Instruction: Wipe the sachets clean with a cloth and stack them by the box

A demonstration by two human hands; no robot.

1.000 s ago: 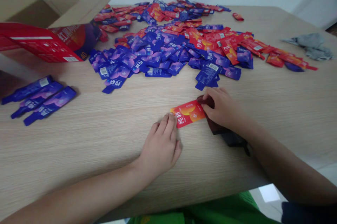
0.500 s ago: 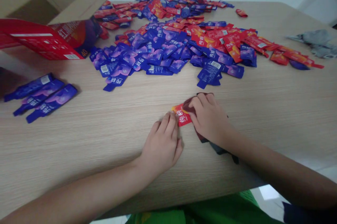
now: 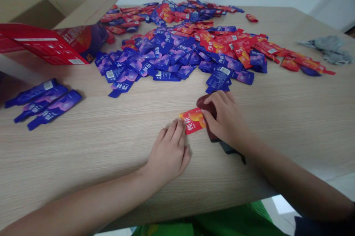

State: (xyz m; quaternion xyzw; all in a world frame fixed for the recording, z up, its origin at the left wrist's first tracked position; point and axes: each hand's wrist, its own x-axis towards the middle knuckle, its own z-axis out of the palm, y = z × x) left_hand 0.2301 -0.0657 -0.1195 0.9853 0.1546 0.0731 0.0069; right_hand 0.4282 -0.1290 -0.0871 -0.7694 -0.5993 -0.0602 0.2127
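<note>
A red sachet [image 3: 193, 120] with orange fruit and white lettering lies flat on the table in front of me. My left hand [image 3: 169, 151] has its fingers together, the fingertips pinning the sachet's left end. Bunched under the fingers of my right hand [image 3: 226, 119] is a dark brown cloth [image 3: 210, 134], which covers the sachet's right end. A dark grey-green part of the cloth trails out below my right wrist. Three purple sachets [image 3: 57, 109] lie side by side at the left.
A heap of purple sachets [image 3: 166, 57] and red sachets [image 3: 230, 38] spreads across the middle and back of the table [image 3: 111, 147]. An open cardboard box [image 3: 74, 40] with a red printed flap stands at the back left. A crumpled grey cloth [image 3: 332, 49] lies at the far right.
My right hand and the brown cloth have slid to the right along the red sachet, uncovering more of its fruit print. My left hand has stayed at the sachet's left end.
</note>
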